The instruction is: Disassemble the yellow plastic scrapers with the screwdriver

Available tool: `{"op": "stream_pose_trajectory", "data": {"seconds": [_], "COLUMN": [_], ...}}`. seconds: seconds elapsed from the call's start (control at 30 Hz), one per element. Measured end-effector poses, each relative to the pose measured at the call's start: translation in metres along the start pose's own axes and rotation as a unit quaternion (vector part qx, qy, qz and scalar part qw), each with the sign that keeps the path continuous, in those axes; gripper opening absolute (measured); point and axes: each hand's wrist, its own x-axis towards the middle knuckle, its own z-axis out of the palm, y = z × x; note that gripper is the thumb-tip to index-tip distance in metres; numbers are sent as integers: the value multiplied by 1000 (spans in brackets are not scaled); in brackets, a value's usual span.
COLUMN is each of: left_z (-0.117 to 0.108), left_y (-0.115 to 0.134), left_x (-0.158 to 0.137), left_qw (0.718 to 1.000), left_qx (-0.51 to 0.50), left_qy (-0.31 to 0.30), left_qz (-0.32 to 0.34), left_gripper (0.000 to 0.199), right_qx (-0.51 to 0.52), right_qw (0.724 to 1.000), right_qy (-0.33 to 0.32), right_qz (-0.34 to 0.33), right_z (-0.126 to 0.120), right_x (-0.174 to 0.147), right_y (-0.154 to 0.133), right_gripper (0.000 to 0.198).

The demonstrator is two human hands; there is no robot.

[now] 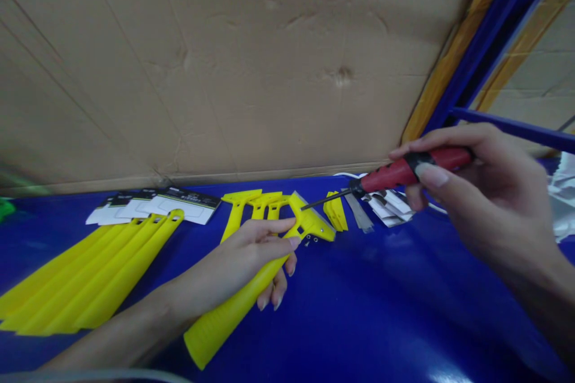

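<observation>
My left hand is wrapped round the handle of a yellow scraper, its head tilted up to the right. My right hand grips a red screwdriver with black tape round its handle. The shaft reaches down to the left, its tip at or very near a screw hole in the scraper's head. Several tiny screws and nuts lie on the blue table beside the head. Behind my left hand, more yellow scrapers rest in a row, partly hidden.
Yellow handles or sheaths lie fanned out at left, near black-and-white cards. Right of the scraper are small yellow plates, grey blades and white packets. A cardboard wall stands behind; a blue frame rises at right.
</observation>
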Motion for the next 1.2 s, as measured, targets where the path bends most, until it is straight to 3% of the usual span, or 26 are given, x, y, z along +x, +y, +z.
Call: {"op": "stream_pose_trajectory", "data": {"seconds": [0.07,0.2,0.3,0.33,0.43,0.57,0.7,0.83,0.97,1.1,1.2], "left_z": [0,1,1,0,-1,-2,-2,-1,-1,-1,-1], "left_y": [1,1,0,0,2,4,4,2,0,-1,0], "left_x": [-1,-1,-1,-1,0,0,0,-1,-1,0,0], "left_qw": [1000,1000,1000,1000,1000,1000,1000,1000,1000,1000,1000], "left_qx": [-1,-2,-4,-4,-5,-1,-7,-11,-9,4,5], "left_qy": [0,-5,0,2,2,-4,-6,6,14,10,10], "left_qz": [0,1,-4,-7,-5,-9,-14,-14,-18,-14,-11], "left_gripper": [27,28,26,25,24,24,26,28,34,34,31], "right_qx": [-24,12,-29,-35,0,-33,-4,-25,-4,-51,-37], "right_qw": [1000,999,999,999,999,999,999,999,999,999,999], "right_qy": [17,-1,7,7,-22,2,-7,18,-8,11,-4], "right_qz": [9,-40,-15,-16,-35,3,-35,-9,-39,-7,-40], "right_z": [0,1,1,0,-1,0,2,4,2,0,1], "right_x": [0,0,0,0,0,0,-1,-1,-1,-2,0], "right_y": [-1,-1,-2,-2,-2,-2,-2,-3,-5,-4,-4], "right_gripper": [12,31,10,11,32,12,34,10,33,11,24]}}
